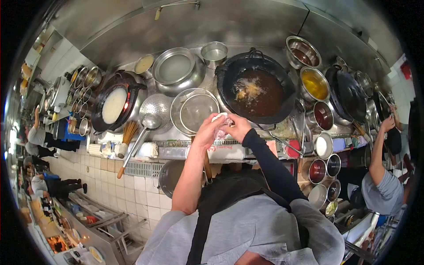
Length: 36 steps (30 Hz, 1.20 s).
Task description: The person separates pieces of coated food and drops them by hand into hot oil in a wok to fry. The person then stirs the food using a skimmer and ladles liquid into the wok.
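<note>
In front of my body, my left hand (207, 132) and my right hand (237, 127) are close together, fingers closed on a small crumpled white-and-pink thing (221, 133). I cannot make out whether it is wrapping, cloth or food. Just beyond and to the right stands a large black wok (282, 104) of dark oil, with pale golden pieces bubbling in it. Left of my hands rest round wire strainers (176, 115). A metal ladle (150, 121) lies over a perforated skimmer (154, 105).
A second wok (99, 117) with white liquid sits over a glowing burner at left. Steel pots (194, 73) line the back. A bowl of yellow oil (315, 84) and sauce containers (317, 171) stand at right. Other people (382, 190) work at both sides.
</note>
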Motion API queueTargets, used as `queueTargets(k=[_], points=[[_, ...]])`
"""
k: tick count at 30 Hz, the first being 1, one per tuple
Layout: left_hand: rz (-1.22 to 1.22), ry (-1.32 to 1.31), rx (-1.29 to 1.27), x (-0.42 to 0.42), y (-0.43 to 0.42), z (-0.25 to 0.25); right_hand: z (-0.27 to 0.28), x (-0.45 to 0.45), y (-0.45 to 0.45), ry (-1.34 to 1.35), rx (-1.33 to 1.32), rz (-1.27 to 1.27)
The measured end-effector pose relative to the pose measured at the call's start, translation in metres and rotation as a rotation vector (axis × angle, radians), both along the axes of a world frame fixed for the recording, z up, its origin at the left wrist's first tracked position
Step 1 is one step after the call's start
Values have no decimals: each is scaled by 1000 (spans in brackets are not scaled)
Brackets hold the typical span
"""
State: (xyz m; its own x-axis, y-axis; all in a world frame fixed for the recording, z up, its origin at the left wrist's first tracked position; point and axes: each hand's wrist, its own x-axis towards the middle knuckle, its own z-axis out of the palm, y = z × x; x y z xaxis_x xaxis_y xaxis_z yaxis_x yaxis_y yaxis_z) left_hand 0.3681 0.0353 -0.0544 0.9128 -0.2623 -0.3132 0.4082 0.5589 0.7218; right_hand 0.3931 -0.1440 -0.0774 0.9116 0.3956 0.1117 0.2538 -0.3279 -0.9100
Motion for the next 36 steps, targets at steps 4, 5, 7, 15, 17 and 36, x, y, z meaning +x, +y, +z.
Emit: queueTargets(k=[4, 5, 7, 15, 17, 36], points=[[-32, -31, 174, -1, -7, -5, 21, -12, 4, -174, -225, -120], [-44, -36, 207, -2, -7, -4, 19, -13, 1, -222, -225, -129], [-43, -29, 204, -4, -7, 6, 22, -15, -6, -111, -140, -123], [-42, 35, -121, -6, 4, 12, 3, -12, -31, 629, 800, 51], [-83, 1, -145, -5, 6, 10, -8, -13, -33, 762, 975, 77], [116, 92, 99, -4, -5, 23, 18, -12, -18, 338, 317, -194]])
